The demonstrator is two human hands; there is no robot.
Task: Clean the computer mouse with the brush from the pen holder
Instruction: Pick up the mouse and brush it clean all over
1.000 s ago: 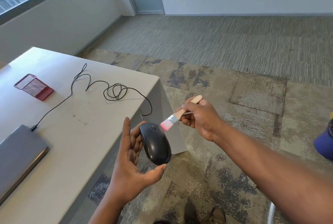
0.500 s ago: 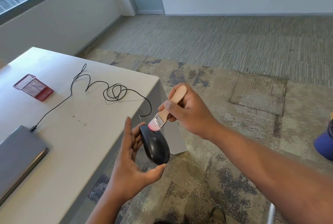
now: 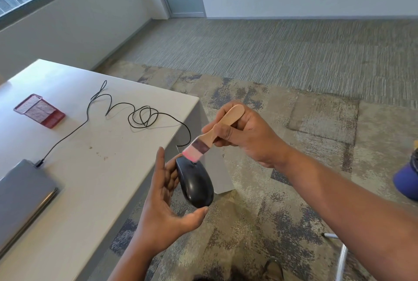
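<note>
Nearest, the left hand cradles one black computer mouse off the table's right edge, thumb curled under its near end and fingers behind its left side, so the mouse is grasped, tilted with its back toward the viewer. No brand or writing can be read on it. Just beyond, the right hand grips the wooden handle of one small brush, fingers wrapped round it; the pink bristles point down-left and touch the far end of the mouse by its wheel.

To the left stands one white table. On its near left lies one closed grey laptop, with no logo visible. A single black cable runs from a plug at the laptop, loops across the tabletop, drops over the right edge and reaches the mouse. Farther back on the left lies one red mesh pen holder, tipped on its side, well apart from both hands. At the far right edge a blue object is partly cut off; I cannot tell what it is.
</note>
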